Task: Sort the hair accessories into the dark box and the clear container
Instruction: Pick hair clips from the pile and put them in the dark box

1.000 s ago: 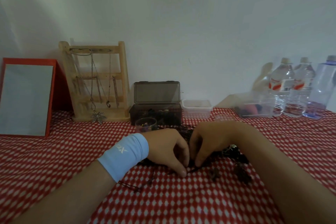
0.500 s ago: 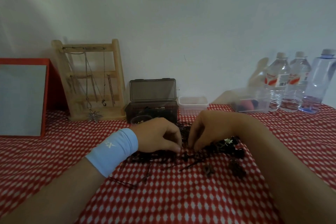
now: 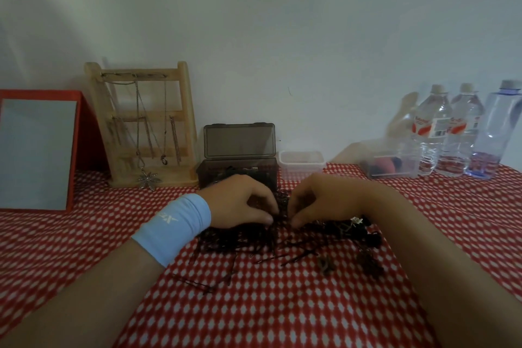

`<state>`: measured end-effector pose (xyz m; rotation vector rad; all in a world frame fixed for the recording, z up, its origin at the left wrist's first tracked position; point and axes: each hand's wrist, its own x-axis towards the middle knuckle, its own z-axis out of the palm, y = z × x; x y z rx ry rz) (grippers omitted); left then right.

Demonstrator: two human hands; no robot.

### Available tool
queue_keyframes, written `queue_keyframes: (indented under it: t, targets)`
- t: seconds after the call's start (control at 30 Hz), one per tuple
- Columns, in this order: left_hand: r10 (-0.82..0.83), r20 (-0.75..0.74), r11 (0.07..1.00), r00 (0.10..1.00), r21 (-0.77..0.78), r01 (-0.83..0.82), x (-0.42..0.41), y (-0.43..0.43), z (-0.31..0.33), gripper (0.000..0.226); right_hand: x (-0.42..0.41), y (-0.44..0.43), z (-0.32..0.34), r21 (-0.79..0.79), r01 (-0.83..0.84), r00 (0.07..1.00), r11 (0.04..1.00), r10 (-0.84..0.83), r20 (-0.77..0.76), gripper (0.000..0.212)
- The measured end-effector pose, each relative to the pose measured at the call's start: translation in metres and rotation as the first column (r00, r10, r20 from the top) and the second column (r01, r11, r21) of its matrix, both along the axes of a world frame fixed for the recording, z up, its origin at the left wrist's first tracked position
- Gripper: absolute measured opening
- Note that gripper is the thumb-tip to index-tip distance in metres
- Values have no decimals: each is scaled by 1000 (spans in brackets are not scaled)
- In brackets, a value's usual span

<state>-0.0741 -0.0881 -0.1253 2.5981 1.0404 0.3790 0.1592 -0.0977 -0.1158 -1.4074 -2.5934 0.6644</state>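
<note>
Hair accessories [image 3: 282, 243] lie in a dark tangled heap on the red-and-white checked cloth [image 3: 282, 313], mid-table and just in front of the dark box [image 3: 239, 140], with a few loose pins strayed toward the near edge. Both hands are down on the far part of the heap. The left hand [image 3: 240, 200], above a pale blue wristband [image 3: 172, 227], and the right hand [image 3: 327, 198] face each other with fingers curled and thumb tips close together. They are pinching at pieces of the pile, most likely to tease one free of the tangle so it can be sorted. The dark box stands with its lid up and the clear container [image 3: 301, 162] sits uncovered just to its right. Both are within easy reach behind the heap, which suits dropping pieces in one at a time. Just which piece each hand has is hidden by the fingers and the dim light. The hands also cover the box's front; something dark lies inside it, not clearly. Whether the clear container holds anything I cannot tell.
</note>
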Motion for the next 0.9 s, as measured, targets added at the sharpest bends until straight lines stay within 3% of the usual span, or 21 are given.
queue_keyframes:
  t: [0.2,0.4,0.53,0.73,0.9]
  targets:
    - [378,195,897,905,166,-410,-55,36,-3,10,-47,28,7,221,50,990,974,-19,-143,6]
    - [478,161,845,864,186,-502,-75,55,-21,18,-109,69,9,331,101,988,938,-55,-144,5]
    - [453,176,871,874,121,-476,-76,59,-24,17,-118,84,6,322,114,991,940,-87,-99,12]
    - [365,248,885,897,208,-417,-61,50,-15,14,-82,72,8,324,123,989,938,-90,-114,12]
    - [128,213,985,969,88,-150,-19,16,2,10,-36,48,11,283,169,985,944,-153,-80,12]
